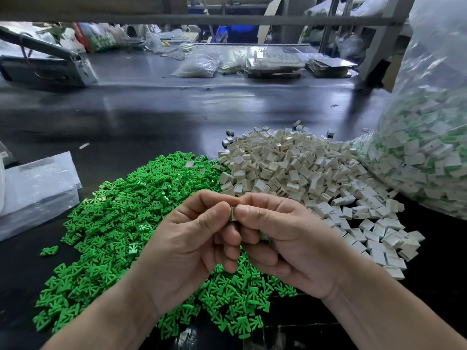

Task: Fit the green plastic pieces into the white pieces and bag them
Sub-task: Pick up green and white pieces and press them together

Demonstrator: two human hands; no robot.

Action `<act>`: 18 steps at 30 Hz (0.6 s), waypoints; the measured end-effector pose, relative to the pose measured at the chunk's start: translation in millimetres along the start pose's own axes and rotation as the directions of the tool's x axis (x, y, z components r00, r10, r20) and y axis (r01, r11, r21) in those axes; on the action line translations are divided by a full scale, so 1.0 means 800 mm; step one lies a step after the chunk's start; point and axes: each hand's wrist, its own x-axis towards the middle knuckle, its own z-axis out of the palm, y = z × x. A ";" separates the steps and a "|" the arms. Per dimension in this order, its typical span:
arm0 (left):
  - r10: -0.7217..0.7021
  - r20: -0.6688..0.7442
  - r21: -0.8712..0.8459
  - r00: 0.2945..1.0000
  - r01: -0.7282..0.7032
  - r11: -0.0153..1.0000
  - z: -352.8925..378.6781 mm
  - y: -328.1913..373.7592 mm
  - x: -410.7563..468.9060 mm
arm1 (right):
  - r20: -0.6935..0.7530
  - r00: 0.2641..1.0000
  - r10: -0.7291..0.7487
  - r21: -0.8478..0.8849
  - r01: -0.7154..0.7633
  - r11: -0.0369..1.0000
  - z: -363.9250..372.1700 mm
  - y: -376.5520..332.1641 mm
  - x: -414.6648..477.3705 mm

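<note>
Left hand (192, 238) and right hand (285, 238) met, pinching white piece (233, 213) together; green insert hidden; skewed push risked jamming

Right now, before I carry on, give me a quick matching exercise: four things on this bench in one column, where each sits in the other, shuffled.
Things:
1. green pieces pile
2. white pieces pile
3. big clear bag of assembled parts
4. piece being fitted

Places:
A. far right edge of the bench
B. pinched between the left hand and right hand
C. near left, under the hands
D. centre right, beside the green pile

Pairs: 1-C, 2-D, 3-A, 4-B
</note>
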 end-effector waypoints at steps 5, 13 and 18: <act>0.094 -0.036 0.086 0.995 -0.091 0.992 0.003 -0.002 0.000 | -0.019 1.000 -0.022 0.014 0.023 1.000 0.004 0.003 0.002; 0.132 -0.063 0.127 0.989 -0.123 0.984 0.003 -0.006 -0.001 | -0.009 0.999 -0.050 0.042 0.051 0.998 0.008 0.004 0.003; 0.167 -0.013 0.295 0.986 -0.155 0.943 -0.008 -0.004 0.001 | -0.012 1.000 -0.022 0.088 0.023 0.996 -0.001 0.005 0.008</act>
